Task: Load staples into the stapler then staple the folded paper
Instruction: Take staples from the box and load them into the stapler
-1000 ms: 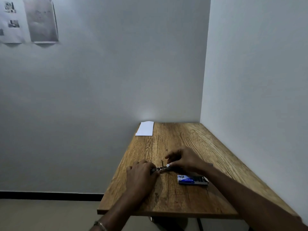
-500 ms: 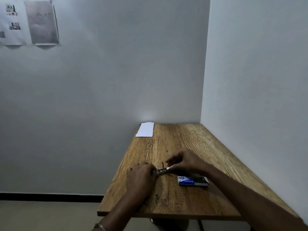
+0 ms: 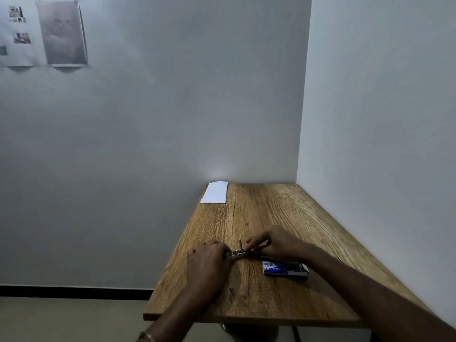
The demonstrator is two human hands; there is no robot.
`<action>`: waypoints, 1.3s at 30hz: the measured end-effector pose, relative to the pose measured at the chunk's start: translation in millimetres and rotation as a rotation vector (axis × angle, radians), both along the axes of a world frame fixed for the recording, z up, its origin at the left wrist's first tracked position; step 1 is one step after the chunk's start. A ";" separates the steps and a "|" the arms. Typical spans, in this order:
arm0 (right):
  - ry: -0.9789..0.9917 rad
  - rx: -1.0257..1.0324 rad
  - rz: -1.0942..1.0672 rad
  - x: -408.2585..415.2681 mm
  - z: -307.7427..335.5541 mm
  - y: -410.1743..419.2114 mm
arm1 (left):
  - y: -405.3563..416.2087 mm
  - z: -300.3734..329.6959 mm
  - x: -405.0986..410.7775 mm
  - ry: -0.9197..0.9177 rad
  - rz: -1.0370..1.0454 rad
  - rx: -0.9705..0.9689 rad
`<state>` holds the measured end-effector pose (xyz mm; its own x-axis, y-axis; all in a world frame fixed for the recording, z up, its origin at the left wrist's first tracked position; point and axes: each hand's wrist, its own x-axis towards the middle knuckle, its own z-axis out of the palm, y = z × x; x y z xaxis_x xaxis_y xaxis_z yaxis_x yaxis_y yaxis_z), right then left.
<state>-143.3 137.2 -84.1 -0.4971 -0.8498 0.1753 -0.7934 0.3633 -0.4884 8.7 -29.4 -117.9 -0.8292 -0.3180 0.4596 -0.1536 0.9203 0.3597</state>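
The small metal stapler [image 3: 235,253] lies on the wooden table [image 3: 271,213], bridged between the two sets of fingers, with a thin metal part standing up out of it just ahead of the right fingertips. The left hand [image 3: 207,259] is curled over its near end, fingers wrapped round the body to pin it down. The right hand [image 3: 276,243] has its fingertips bunched at the other end, pinching something there; it looks like the stapler's open end or a strip of staples, but it is too small and dim for me to tell which.

It looks a light, stiff little thing, hard and likely slick under the fingers, so I'd say the sound hold is round the body as the left hand has it, leaving the channel clear. A staple strip would be brittle and best taken by its sides.

Just behind the right wrist, close to the fingers but not touching them, sits the blue staple box [image 3: 285,269], open. Well beyond both hands, at the far left corner against the wall, the folded paper [image 3: 215,192] lies flat, untouched. Loading seems to be the step in hand
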 end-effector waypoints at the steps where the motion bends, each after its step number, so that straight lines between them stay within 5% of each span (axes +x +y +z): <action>1: -0.006 0.010 0.003 -1.3 0.1 0.5 | 0.4 0.4 0.2 -0.001 0.002 -0.002; 22: -0.107 -0.068 -0.181 -17.8 6.4 32.2 | -0.2 -1.7 -0.6 0.012 0.021 -0.006; 27: 0.032 -0.200 -0.157 -0.7 13.9 11.7 | 0.3 -1.1 -0.7 0.006 0.011 0.001; 33: 0.220 -0.112 0.056 19.2 21.1 -15.9 | 1.5 0.9 1.3 -0.008 0.008 -0.003; 39: 0.326 -0.072 0.023 18.5 16.9 -19.0 | 1.8 1.5 2.4 -0.005 0.012 -0.002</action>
